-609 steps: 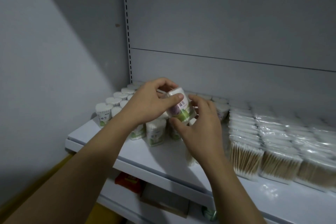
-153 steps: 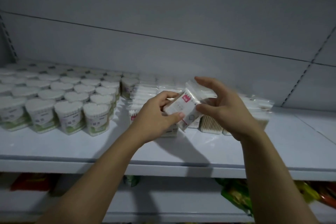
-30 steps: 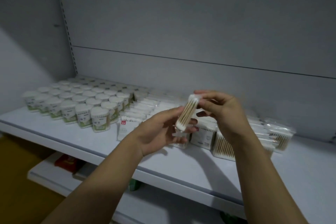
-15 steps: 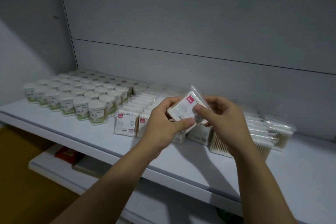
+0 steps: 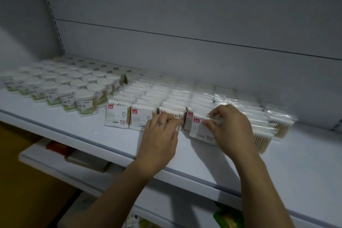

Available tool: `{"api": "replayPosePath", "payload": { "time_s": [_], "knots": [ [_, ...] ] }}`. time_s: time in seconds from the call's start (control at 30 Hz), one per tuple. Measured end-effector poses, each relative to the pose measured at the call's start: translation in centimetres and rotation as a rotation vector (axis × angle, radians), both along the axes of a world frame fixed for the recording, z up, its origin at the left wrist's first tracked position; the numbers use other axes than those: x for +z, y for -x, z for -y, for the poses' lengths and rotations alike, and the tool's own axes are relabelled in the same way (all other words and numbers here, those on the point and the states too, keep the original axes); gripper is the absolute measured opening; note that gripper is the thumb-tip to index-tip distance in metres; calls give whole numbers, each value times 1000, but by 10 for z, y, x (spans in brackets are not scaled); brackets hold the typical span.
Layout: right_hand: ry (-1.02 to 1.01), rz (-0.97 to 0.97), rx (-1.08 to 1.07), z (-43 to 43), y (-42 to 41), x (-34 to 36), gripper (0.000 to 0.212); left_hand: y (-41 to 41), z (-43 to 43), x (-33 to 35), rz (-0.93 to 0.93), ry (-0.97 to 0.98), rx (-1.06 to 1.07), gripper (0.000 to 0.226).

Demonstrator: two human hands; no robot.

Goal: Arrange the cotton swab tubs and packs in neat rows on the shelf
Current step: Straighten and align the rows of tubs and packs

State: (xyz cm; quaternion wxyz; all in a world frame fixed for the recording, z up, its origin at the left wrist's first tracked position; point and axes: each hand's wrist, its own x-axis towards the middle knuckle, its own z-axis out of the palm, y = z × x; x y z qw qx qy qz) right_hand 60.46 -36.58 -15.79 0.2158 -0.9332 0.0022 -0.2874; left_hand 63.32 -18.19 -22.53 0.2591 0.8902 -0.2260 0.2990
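Heart-shaped cotton swab tubs point(image 5: 85, 104) with green labels stand in rows at the left of the white shelf point(image 5: 77, 131). To their right, flat swab packs point(image 5: 117, 116) with red tags stand in rows running back to the wall. My right hand point(image 5: 229, 126) pinches the top of a swab pack point(image 5: 199, 128) standing at the front of the fourth row. My left hand point(image 5: 160, 135) lies with fingers extended against the front pack of the third row, touching it. Clear-wrapped packs point(image 5: 277, 122) showing wooden sticks lie at the far right.
The grey back wall point(image 5: 185, 52) closes the shelf behind the rows. A lower shelf point(image 5: 55, 157) holds a red packet point(image 5: 56, 147) and a flat box. Green packaging point(image 5: 227, 218) shows at the bottom right. Bare shelf surface stretches along the front edge and to the far right.
Half a second ago both hands held the pack up in the air. It now stands on the shelf at the front of a row, and my left hand has moved to the neighbouring pack.
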Motion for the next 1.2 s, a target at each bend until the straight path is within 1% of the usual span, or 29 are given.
{"api": "replayPosePath", "payload": {
  "time_s": [0.07, 0.13, 0.27, 0.47, 0.63, 0.77, 0.9, 1.03, 1.1, 1.2],
  "knots": [
    [111, 80, 14, -5, -7, -4, 20, -1, -1, 0, -43, -28, 16, 28],
    [156, 134, -18, -8, -13, -7, 21, -2, -3, 0, -87, -44, 15, 30],
    [215, 113, -66, -11, -21, -14, 22, -2, -3, 0, -140, -45, -7, 31],
    [230, 72, -70, -6, -29, -16, 22, -2, -5, -2, -165, -13, -28, 30],
    [225, 127, -92, -12, -33, -23, 17, -4, -4, -2, -145, -23, -9, 32],
    [207, 167, -129, -14, -32, -32, 14, -6, -4, -4, -95, -13, 19, 33],
    [207, 176, -128, -12, -31, -35, 14, -6, -4, -4, -96, -16, 22, 34],
    [232, 151, -125, -12, -26, -35, 20, -4, -3, -2, -85, -14, 20, 34],
    [247, 146, -133, -11, -19, -35, 30, -2, -3, -1, -70, -12, 26, 34],
    [213, 174, -176, -3, -2, -32, 45, 0, -2, 0, -65, -18, 29, 34]
  ]
}}
